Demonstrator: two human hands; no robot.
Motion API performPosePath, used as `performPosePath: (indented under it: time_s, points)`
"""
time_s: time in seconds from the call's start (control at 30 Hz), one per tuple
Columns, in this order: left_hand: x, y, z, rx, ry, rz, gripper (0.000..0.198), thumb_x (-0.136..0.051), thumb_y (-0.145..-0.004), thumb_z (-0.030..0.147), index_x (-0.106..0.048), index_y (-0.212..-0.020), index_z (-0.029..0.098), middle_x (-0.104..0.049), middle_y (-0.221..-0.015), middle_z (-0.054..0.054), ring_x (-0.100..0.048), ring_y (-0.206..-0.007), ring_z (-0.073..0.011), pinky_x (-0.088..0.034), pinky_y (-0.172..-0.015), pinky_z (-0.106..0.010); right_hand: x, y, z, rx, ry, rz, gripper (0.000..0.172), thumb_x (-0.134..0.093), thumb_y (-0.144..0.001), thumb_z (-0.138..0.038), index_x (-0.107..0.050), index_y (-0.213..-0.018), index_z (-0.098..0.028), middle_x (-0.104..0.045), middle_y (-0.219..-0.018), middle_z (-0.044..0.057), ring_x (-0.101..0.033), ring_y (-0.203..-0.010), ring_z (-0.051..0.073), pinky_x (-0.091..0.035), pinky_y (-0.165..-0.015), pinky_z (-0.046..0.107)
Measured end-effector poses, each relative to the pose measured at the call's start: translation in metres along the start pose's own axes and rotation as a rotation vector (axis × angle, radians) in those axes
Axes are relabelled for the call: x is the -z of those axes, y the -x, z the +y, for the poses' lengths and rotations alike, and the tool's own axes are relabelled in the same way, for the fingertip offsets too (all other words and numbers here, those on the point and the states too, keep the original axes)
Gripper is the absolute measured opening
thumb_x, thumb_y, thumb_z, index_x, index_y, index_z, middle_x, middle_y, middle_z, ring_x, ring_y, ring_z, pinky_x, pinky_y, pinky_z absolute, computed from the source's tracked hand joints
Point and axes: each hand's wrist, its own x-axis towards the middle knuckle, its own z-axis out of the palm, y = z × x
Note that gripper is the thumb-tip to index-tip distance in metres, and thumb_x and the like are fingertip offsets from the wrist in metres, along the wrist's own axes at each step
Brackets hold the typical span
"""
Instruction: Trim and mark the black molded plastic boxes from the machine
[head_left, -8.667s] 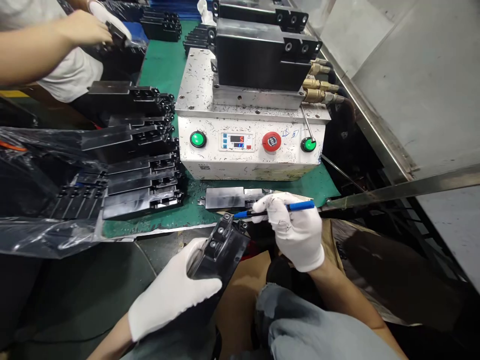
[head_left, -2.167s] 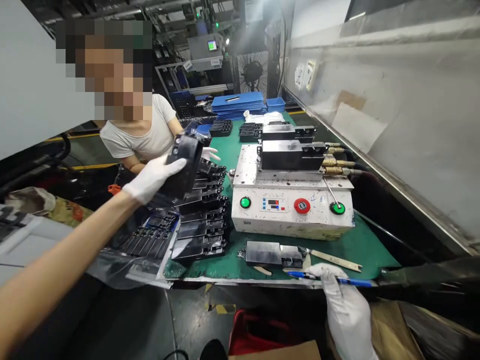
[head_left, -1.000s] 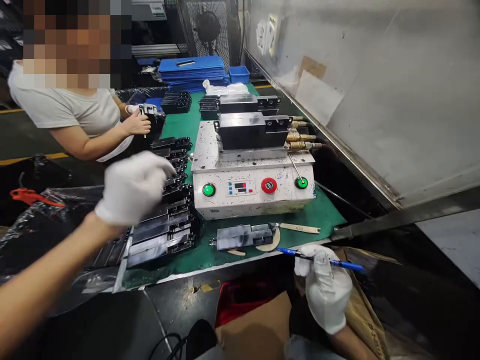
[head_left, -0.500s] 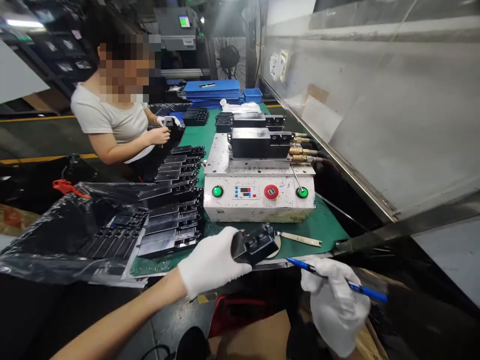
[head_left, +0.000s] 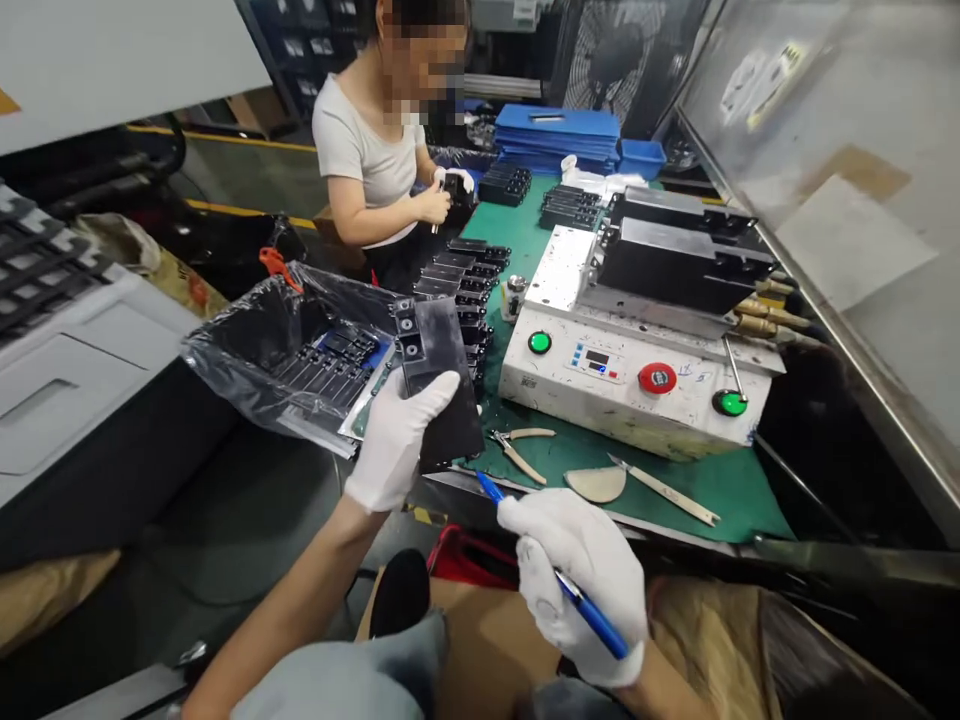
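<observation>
My left hand [head_left: 397,437], in a white glove, is closed round a black plastic part [head_left: 439,375] and holds it upright just over the near edge of the green mat [head_left: 701,485]. My gloved right hand [head_left: 581,580] grips a blue pen [head_left: 555,578], whose tip points up-left toward the lower end of the black part. Both hands hover in front of the bench, above my lap.
A white machine [head_left: 637,370] with green buttons and a red stop button stands on the mat. Pliers [head_left: 514,450], a wooden stick [head_left: 664,490] and rows of black parts [head_left: 469,275] lie nearby. A plastic-lined bin [head_left: 300,350] sits left. A co-worker [head_left: 371,165] handles a part at the far end.
My left hand has lifted the black part from the mat and turned it upright, moving it left. My right hand has brought the pen tip toward it. The view has swung leftward.
</observation>
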Motion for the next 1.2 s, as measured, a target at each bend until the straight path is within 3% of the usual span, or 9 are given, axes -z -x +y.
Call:
performPosePath:
  time_s: [0.3, 0.67, 0.8, 1.03, 1.2]
  points:
    - [0.003, -0.001, -0.003, 0.010, 0.006, -0.001, 0.049, -0.086, -0.076, 0.038, -0.071, -0.117, 0.017, -0.076, -0.108, -0.005, -0.071, -0.093, -0.0198, -0.057, -0.092, -0.035, -0.021, 0.006, 0.012, -0.077, 0.079, 0.023, 0.032, -0.058, -0.088, -0.004, -0.065, -0.114, -0.020, -0.078, -0.095, 0.005, -0.073, -0.086, 0.018, -0.059, -0.077, 0.032]
    - [0.003, -0.009, -0.013, -0.010, -0.031, 0.040, 0.046, -0.087, -0.073, 0.040, -0.070, -0.109, 0.015, -0.075, -0.106, -0.005, -0.070, -0.090, -0.0186, -0.056, -0.090, -0.033, -0.020, 0.004, 0.007, -0.044, 0.100, -0.110, 0.031, -0.056, -0.088, -0.007, -0.064, -0.115, -0.019, -0.076, -0.089, 0.006, -0.072, -0.080, 0.019, -0.057, -0.073, 0.034]
    - [-0.002, -0.009, -0.014, -0.035, -0.053, 0.013, 0.046, -0.085, -0.076, 0.039, -0.068, -0.110, 0.014, -0.074, -0.107, -0.006, -0.069, -0.092, -0.0185, -0.056, -0.090, -0.032, -0.029, 0.000, 0.009, 0.029, 0.106, -0.151, 0.030, -0.056, -0.090, -0.011, -0.062, -0.118, -0.018, -0.076, -0.091, 0.007, -0.071, -0.080, 0.020, -0.057, -0.074, 0.036]
    - [0.000, -0.012, -0.014, -0.024, -0.012, 0.039, 0.039, -0.085, -0.077, 0.038, -0.069, -0.105, 0.015, -0.076, -0.105, -0.005, -0.071, -0.094, -0.0199, -0.057, -0.091, -0.033, -0.043, 0.012, 0.018, -0.007, 0.069, -0.206, 0.032, -0.057, -0.090, -0.009, -0.062, -0.121, -0.017, -0.076, -0.094, 0.008, -0.071, -0.083, 0.020, -0.056, -0.076, 0.037]
    - [0.004, -0.015, -0.012, 0.108, 0.177, -0.009, 0.043, -0.083, -0.079, 0.044, -0.069, -0.112, 0.020, -0.075, -0.107, -0.005, -0.073, -0.094, -0.0227, -0.058, -0.090, -0.036, -0.036, 0.013, 0.010, -0.105, -0.048, -0.067, 0.034, -0.057, -0.087, -0.003, -0.066, -0.116, -0.019, -0.077, -0.097, 0.007, -0.072, -0.087, 0.020, -0.057, -0.078, 0.037]
